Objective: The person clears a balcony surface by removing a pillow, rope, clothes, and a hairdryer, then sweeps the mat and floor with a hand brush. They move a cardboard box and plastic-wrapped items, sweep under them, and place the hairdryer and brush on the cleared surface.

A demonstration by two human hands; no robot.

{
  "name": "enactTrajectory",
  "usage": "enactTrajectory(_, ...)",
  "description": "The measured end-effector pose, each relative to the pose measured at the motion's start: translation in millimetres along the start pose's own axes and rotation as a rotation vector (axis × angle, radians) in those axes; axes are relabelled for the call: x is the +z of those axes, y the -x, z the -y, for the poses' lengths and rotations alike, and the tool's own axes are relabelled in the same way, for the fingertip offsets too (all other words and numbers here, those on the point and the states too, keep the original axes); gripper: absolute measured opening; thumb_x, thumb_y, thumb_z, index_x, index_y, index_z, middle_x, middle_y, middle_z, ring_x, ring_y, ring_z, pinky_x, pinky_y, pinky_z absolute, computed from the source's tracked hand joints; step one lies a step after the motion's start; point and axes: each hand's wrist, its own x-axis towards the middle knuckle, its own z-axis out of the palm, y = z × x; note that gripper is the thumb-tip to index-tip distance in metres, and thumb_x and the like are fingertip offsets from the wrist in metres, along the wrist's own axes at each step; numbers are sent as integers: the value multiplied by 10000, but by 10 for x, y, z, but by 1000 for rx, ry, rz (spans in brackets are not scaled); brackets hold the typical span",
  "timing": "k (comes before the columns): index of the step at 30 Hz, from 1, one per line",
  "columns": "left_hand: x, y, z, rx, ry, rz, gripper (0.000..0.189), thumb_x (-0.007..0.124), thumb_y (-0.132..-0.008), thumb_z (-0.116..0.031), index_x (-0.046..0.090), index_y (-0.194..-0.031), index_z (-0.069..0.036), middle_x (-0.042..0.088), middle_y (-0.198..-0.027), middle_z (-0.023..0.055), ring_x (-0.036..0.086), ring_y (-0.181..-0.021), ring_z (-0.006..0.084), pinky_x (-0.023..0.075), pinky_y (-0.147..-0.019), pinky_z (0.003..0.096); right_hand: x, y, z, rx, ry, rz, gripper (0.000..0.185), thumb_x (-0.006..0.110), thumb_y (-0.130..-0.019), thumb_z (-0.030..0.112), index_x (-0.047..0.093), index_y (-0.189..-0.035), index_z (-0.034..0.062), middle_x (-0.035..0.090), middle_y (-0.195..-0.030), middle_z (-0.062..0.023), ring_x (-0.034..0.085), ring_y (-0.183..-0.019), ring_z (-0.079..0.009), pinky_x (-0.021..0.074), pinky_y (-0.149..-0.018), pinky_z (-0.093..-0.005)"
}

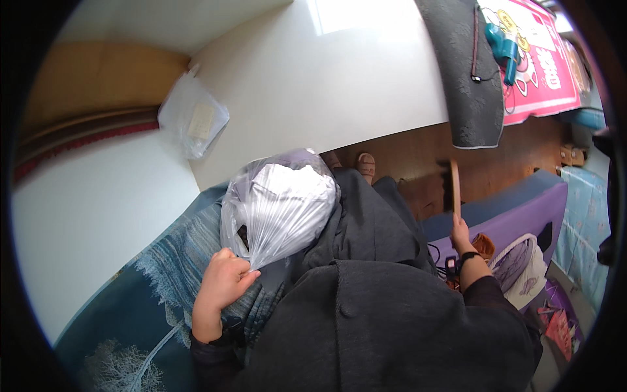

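Observation:
My left hand (225,277) grips the gathered neck of a clear plastic bag (286,206) at the left of my lap. White and purplish contents, which look like cloth, show through its film. Out to the right, my right hand (459,232) is closed around the handle of a wooden brush (456,186), seen edge-on, with dark bristles along its left side. The brush is held over the brown floor, apart from the bag. A fringed blue-grey woven blanket (188,240) lies under and beside the bag.
A glossy white surface (343,78) lies ahead. A dark grey mat (470,98) and a pink printed cover (539,98) with a teal hair dryer (509,54) are at the upper right. A clear bag (196,117) hangs left. A white drawstring bag (524,274) sits beside my right forearm.

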Motion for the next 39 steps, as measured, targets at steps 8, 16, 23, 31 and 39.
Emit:
enactTrajectory(8,-54,92,-206,-64,36,-55,325,747,-717,-191,511,-566,-28,485,-586,101,476,-684,271,391,-590,365,3,710,612,-601,174,-84,376,596,-895,386,596,-958,16,646,-835,-199,614,-769,-360,483,-680,-388)
enactTrajectory(16,-134,229,-383,-41,41,-146,334,754,-715,-187,504,-549,-40,479,-546,69,459,-635,261,381,-572,364,1916,652,3735,-901,291,92,576,468,-915,548,565,-918,-20,627,-907,-259,605,-879,-412,474,-760,-478)
enactTrajectory(23,-33,240,-278,-42,134,-302,297,758,-703,-101,508,-562,-26,448,-562,63,444,-643,215,361,-566,322,1987,-188,3636,-258,-453,127,468,459,-913,553,569,-1003,107,431,-493,-28,437,-366,-210,347,-343,-363)
enactTrajectory(31,-301,-288,-154,-88,259,-512,291,764,-715,-127,539,-583,2,467,-584,78,464,-598,214,362,-544,326,791,-19,140,-23,-397,-19,473,476,-918,535,549,-847,73,442,-487,-37,412,-346,-169,309,-330,-316)
enactTrajectory(39,-1221,-1326,95,-86,455,-551,467,680,-841,-229,383,-560,-4,289,-517,-5,289,-528,58,245,-448,297,575,652,-198,287,-433,71,432,504,-907,539,446,-843,115,429,-533,-19,414,-366,-163,265,-309,-308)
